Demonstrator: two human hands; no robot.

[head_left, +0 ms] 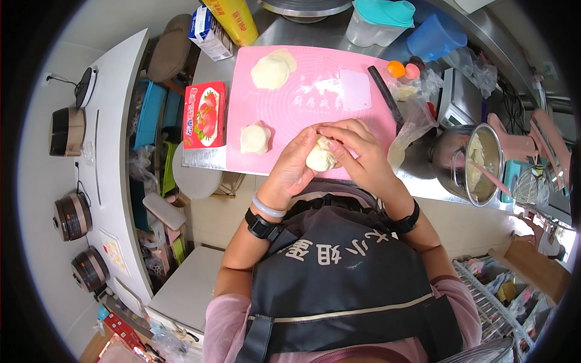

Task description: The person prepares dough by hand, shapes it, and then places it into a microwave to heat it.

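Just over the near edge of a pink mat [239,103], a small pale dough ball [321,158] with a gathered, pleated surface is held between both hands. My left hand [293,162] cups it from the left, its fingers curled round the side. My right hand [358,146] closes on it from the right and above, fingertips pinching the dough. On the mat lie a rounded dough piece [270,72] on a flat dough sheet at the far left and a smaller dough piece [255,138] nearer me. A white scraper [356,91] and a dark rod [385,94] lie on the right.
A red box [204,115] stands left of the mat; a carton [210,33] and yellow bag [233,21] are behind it. At the right are a scale [458,100] and a steel bowl [451,158] with a pink-handled spatula. A lidded container [375,27] and blue jug [437,37] stand behind.
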